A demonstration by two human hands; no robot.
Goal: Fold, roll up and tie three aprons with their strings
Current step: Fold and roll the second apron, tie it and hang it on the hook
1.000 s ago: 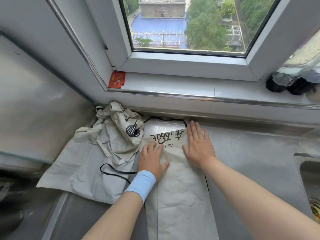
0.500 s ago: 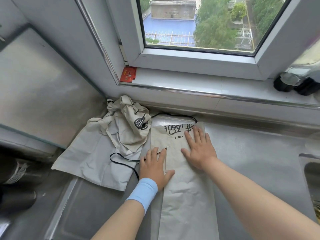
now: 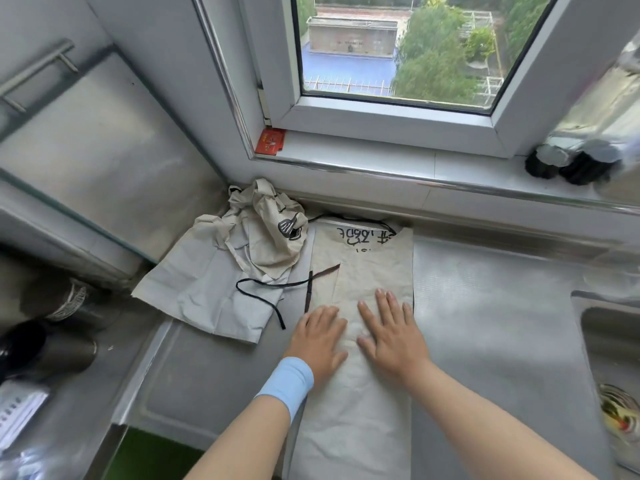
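Observation:
A beige apron [image 3: 363, 265], folded into a long narrow strip with black lettering at its far end, lies lengthwise on the steel counter [image 3: 485, 306]. My left hand [image 3: 317, 336], with a light blue wristband, rests flat on the strip's left edge. My right hand [image 3: 389, 332] lies flat beside it on the strip's middle, fingers spread. A black string [image 3: 263, 285] trails off the strip's left side. To the left lies a crumpled heap of further beige aprons [image 3: 242, 265], one printed with a black spatula.
A window sill [image 3: 381, 157] runs behind the counter, with a red card [image 3: 272, 142] at its left end and dark bottles [image 3: 568, 161] at its right. A sink [image 3: 616, 358] sits at the right edge. Dark cylindrical containers [image 3: 52, 344] stand at the left.
Both hands have slid toward me along the folded strip, from near the lettering to its middle, baring more of the far end. The view has shifted too.

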